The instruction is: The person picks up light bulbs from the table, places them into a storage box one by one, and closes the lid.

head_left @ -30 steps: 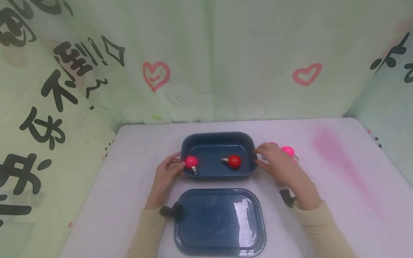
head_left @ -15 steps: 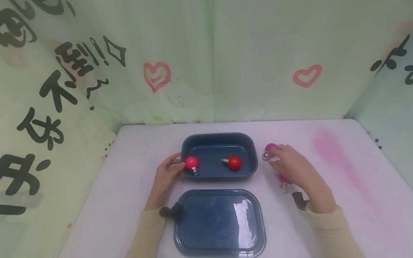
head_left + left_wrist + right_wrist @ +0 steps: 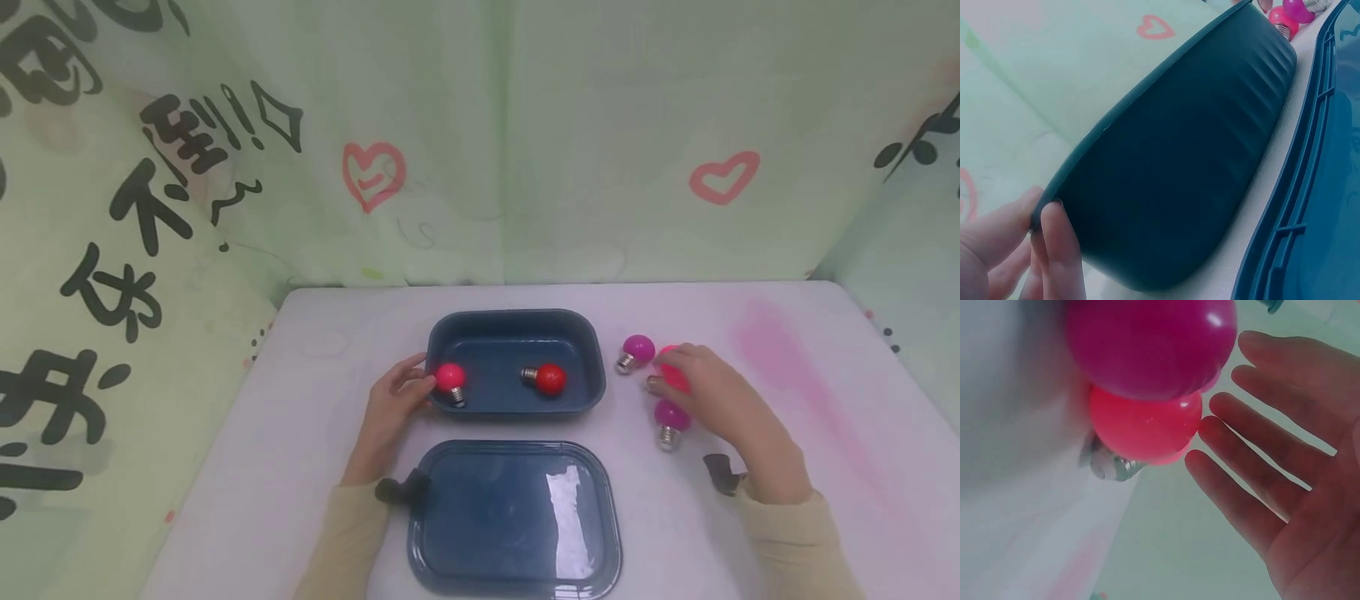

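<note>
My left hand [image 3: 393, 404] grips the left rim of a dark blue plastic box [image 3: 495, 354], thumb and fingertips on the edge in the left wrist view. Inside the box lie a pink light bulb [image 3: 450, 377] at the left and a red light bulb [image 3: 551, 380] toward the right. My right hand [image 3: 716, 396] is over the bulbs beside the box, its fingers spread and straight in the right wrist view. Near it are a purple bulb [image 3: 639, 347], another purple bulb [image 3: 672, 415] and pinkish-red glass [image 3: 675, 379], partly hidden by the hand.
A matching blue lid [image 3: 487, 517] lies flat in front of the box, between the forearms. The white table [image 3: 315, 333] is backed by a pale green curtain [image 3: 570, 150] with drawn hearts. A pink stain [image 3: 787, 358] marks the table's right side.
My right hand has left the box's right rim and moved right over the loose bulbs, uncovering both purple ones. My left hand has stayed on the rim.
</note>
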Tool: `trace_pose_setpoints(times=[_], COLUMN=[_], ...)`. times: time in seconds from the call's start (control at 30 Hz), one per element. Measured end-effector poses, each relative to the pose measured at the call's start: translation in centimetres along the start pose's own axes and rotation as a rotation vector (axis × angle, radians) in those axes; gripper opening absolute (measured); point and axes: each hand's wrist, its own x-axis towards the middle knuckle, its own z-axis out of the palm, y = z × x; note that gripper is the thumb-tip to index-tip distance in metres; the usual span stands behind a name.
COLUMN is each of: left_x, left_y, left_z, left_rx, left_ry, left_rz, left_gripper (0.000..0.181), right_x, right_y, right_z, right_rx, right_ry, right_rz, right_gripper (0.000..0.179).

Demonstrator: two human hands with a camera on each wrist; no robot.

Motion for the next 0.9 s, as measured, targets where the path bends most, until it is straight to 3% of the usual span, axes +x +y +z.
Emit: trace_pose_setpoints(times=[0.23, 0.9], left_x=[-0.1, -0.3], left_y=[0.2, 0.0], left_z=[0.0, -0.2], left_rx=[0.003, -0.009], left_ry=[-0.003, -0.001], left_rz=[-0.028, -0.015], left_gripper=[0.047, 0.045], right_x=[-0.1, -0.9], right_y=[0.9, 2.0], right_z=[0.3, 0.3], right_rx=[0.005, 0.051], right_ry=[-0.009, -0.070], right_rz=[0.020, 0.064], right_gripper=[0.047, 0.050])
